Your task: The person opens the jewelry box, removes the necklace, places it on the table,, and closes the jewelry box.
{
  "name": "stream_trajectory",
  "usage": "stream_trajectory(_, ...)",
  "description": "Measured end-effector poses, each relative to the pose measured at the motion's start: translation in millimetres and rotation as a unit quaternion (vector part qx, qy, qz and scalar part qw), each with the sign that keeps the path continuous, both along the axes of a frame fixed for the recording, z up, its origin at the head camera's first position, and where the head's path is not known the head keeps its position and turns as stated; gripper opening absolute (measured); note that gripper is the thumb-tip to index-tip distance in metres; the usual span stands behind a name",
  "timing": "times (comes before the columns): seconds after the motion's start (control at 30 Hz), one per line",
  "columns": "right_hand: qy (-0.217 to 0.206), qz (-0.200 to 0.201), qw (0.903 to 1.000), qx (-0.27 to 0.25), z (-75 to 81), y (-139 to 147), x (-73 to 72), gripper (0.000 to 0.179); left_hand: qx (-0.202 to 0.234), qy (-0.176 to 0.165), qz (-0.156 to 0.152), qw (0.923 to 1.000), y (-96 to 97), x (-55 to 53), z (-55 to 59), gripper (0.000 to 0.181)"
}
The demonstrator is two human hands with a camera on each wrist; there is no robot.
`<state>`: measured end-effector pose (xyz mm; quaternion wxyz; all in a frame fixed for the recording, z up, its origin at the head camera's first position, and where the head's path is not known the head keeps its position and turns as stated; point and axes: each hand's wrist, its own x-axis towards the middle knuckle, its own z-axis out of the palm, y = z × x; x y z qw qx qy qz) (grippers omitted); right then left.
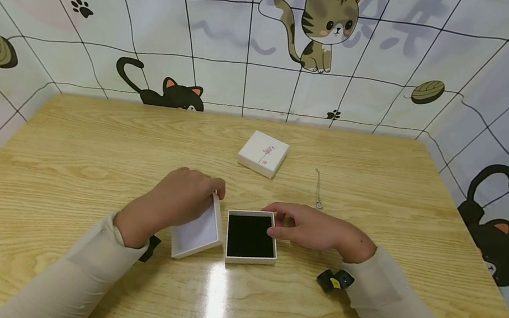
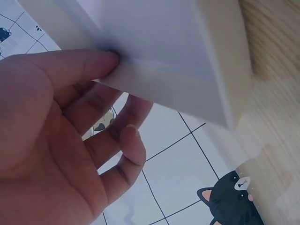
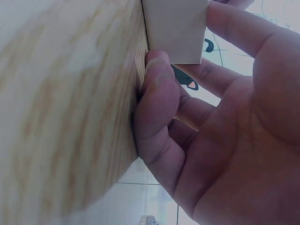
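Note:
My left hand (image 1: 181, 195) pinches the far edge of a white box lid (image 1: 200, 233), which lies tilted with its hollow inside facing up. The left wrist view shows the thumb on the inner face of the lid (image 2: 173, 82) and the other fingers behind it. Just right of the lid, an open white box bottom (image 1: 250, 261) with a black lining sits on the table. My right hand (image 1: 316, 228) grips its right side, thumb over the rim. Fingertips reach the box's outer wall (image 3: 176, 33) in the right wrist view.
Farther back on the wooden table (image 1: 99, 143) stands a closed white box (image 1: 263, 153) with a pink flower print. A thin silver necklace (image 1: 318, 190) with a pendant lies beyond my right hand. Cat-patterned cloth walls (image 1: 225, 34) rise behind and beside the table.

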<state>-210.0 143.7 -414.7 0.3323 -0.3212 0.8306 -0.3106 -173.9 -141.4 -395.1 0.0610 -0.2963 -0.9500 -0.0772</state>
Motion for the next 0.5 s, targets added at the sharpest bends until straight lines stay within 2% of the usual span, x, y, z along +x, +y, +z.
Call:
stream_trajectory(0.37,0.003,-0.001,1.0,-0.005,-0.9,0,-1.1,0.043,0.038,-0.04,0.018,0.9983,1.7,-1.6,11.0,0.017)
stream_trajectory(0.5,0.003,-0.003,1.0,0.0,-1.8,0,-0.9,0.044,0.06,-0.042,0.028,0.9969,0.8,-3.0,12.1,0.016)
